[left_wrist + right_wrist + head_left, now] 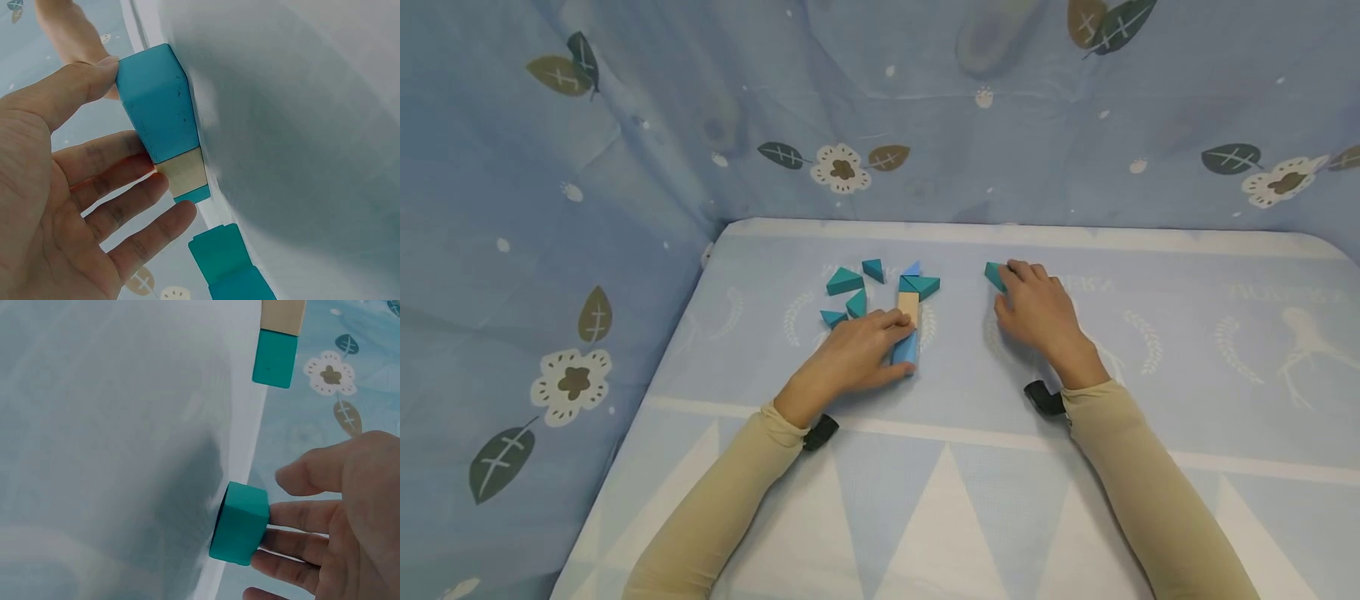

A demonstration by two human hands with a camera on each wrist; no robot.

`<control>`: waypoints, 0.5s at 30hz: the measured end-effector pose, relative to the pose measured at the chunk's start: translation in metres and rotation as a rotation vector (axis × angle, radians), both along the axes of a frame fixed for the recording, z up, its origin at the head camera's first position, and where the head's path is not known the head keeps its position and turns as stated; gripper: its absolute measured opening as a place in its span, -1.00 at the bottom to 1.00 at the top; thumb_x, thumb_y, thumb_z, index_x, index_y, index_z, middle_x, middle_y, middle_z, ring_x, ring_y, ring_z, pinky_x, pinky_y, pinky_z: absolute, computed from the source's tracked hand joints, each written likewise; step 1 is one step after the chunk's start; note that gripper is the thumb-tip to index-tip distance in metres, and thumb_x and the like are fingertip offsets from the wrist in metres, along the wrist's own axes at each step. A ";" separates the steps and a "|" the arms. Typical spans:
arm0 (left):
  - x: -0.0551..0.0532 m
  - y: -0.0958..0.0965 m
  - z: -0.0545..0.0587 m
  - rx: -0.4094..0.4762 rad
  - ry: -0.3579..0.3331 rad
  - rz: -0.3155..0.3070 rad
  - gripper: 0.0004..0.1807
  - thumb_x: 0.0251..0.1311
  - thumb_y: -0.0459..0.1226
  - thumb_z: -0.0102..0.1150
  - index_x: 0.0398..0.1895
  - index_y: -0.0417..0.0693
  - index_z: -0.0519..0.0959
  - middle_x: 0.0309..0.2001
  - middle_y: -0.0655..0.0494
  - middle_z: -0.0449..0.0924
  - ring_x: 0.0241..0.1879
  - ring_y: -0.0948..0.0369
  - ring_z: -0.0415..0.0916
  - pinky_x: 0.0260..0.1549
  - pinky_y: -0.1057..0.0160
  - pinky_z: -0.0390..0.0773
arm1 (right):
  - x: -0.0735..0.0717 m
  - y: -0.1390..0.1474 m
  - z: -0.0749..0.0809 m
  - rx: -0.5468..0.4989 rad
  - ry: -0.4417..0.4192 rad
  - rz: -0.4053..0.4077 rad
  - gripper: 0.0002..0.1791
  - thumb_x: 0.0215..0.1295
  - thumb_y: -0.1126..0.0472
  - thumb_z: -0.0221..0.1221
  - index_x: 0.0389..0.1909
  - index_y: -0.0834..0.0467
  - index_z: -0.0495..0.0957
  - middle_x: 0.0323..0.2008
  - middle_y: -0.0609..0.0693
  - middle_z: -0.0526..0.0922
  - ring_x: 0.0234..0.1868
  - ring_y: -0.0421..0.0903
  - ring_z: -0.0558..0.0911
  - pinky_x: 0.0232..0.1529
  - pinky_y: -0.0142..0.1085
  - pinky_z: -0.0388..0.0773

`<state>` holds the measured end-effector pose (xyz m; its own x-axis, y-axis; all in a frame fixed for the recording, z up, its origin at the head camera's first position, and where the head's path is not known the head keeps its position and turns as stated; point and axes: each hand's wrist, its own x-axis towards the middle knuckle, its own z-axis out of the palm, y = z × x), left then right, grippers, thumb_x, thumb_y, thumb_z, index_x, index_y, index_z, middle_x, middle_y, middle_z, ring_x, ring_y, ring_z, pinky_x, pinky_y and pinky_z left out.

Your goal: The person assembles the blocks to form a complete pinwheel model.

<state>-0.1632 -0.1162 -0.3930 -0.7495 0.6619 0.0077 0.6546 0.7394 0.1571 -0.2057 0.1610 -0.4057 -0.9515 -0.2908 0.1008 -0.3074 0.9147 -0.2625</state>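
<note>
My left hand (867,348) rests beside a short column of blocks, thumb at the near end of a blue block (905,351) and fingertips along its side. Beyond the blue block comes a natural wood block (909,305), then teal triangular blocks (928,285) and a light blue triangle (912,268) at the far tip. To the right, the extended fingers of my right hand (1043,310) touch a separate teal triangular block (240,524). In the right wrist view the thumb is apart from that block.
Several loose teal triangular blocks (845,281) lie left of the column, close to the left hand's knuckles. Patterned cloth (925,108) hangs behind the table and on its left side. The table (1150,517) has a printed pale cover. Black wrist mounts (1045,398) stick out by both sleeves.
</note>
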 end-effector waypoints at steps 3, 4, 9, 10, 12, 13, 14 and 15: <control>0.000 0.000 0.000 0.002 0.005 -0.003 -0.36 0.22 0.06 0.27 0.26 -0.11 0.52 0.24 0.06 0.50 0.21 0.13 0.49 -0.03 0.18 0.62 | -0.001 0.001 -0.001 0.007 -0.003 0.016 -0.46 0.43 0.23 -0.04 0.36 0.40 0.30 0.36 0.36 0.30 0.34 0.33 0.30 0.20 0.25 0.34; 0.000 0.000 0.000 0.002 0.009 -0.004 -0.36 0.21 0.06 0.27 0.26 -0.11 0.52 0.24 0.06 0.50 0.20 0.13 0.49 -0.03 0.18 0.62 | -0.001 0.001 -0.001 0.009 -0.003 0.020 -0.45 0.42 0.23 -0.03 0.36 0.40 0.30 0.36 0.36 0.30 0.34 0.33 0.30 0.20 0.25 0.34; 0.000 0.000 -0.001 0.004 0.019 -0.007 -0.36 0.21 0.06 0.27 0.26 -0.12 0.52 0.24 0.05 0.51 0.20 0.12 0.49 -0.03 0.18 0.63 | -0.001 0.001 -0.002 0.016 0.001 0.032 -0.45 0.43 0.22 -0.02 0.36 0.40 0.29 0.37 0.36 0.29 0.35 0.33 0.30 0.20 0.25 0.34; 0.000 0.000 -0.001 0.004 0.018 -0.007 -0.36 0.21 0.06 0.27 0.26 -0.12 0.52 0.24 0.05 0.51 0.20 0.12 0.49 -0.03 0.18 0.63 | -0.001 0.002 -0.003 0.016 0.001 0.034 -0.44 0.43 0.22 -0.02 0.37 0.40 0.29 0.37 0.36 0.28 0.35 0.33 0.30 0.20 0.25 0.34; 0.000 0.000 -0.001 0.003 0.018 -0.009 -0.36 0.22 0.06 0.27 0.26 -0.12 0.52 0.24 0.05 0.51 0.20 0.12 0.49 -0.02 0.18 0.62 | -0.001 0.002 -0.003 0.019 -0.001 0.037 -0.44 0.43 0.22 -0.02 0.37 0.40 0.28 0.38 0.36 0.27 0.35 0.32 0.30 0.20 0.25 0.35; 0.000 0.000 -0.001 0.001 0.017 -0.009 -0.36 0.22 0.06 0.27 0.26 -0.12 0.52 0.24 0.05 0.51 0.20 0.12 0.49 -0.02 0.18 0.62 | -0.001 0.002 -0.003 0.018 -0.003 0.038 -0.44 0.43 0.22 -0.02 0.37 0.40 0.28 0.38 0.36 0.27 0.36 0.32 0.30 0.20 0.25 0.35; 0.000 0.000 -0.001 -0.001 0.017 -0.009 -0.36 0.22 0.06 0.27 0.26 -0.12 0.52 0.24 0.05 0.51 0.20 0.12 0.49 -0.02 0.18 0.62 | 0.000 0.002 -0.003 0.017 -0.005 0.039 -0.44 0.43 0.22 -0.02 0.38 0.40 0.27 0.39 0.36 0.27 0.36 0.32 0.30 0.20 0.25 0.35; 0.000 0.001 -0.001 -0.004 0.017 -0.008 -0.36 0.22 0.06 0.27 0.26 -0.12 0.52 0.24 0.06 0.50 0.20 0.12 0.49 -0.02 0.18 0.62 | 0.000 0.003 -0.003 0.017 -0.007 0.040 -0.44 0.43 0.22 -0.02 0.38 0.40 0.27 0.39 0.36 0.26 0.36 0.32 0.30 0.20 0.25 0.34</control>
<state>-0.1630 -0.1156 -0.3935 -0.7443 0.6676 0.0183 0.6628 0.7350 0.1432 -0.2059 0.1636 -0.4084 -0.9397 -0.3303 0.0886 -0.3420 0.9060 -0.2494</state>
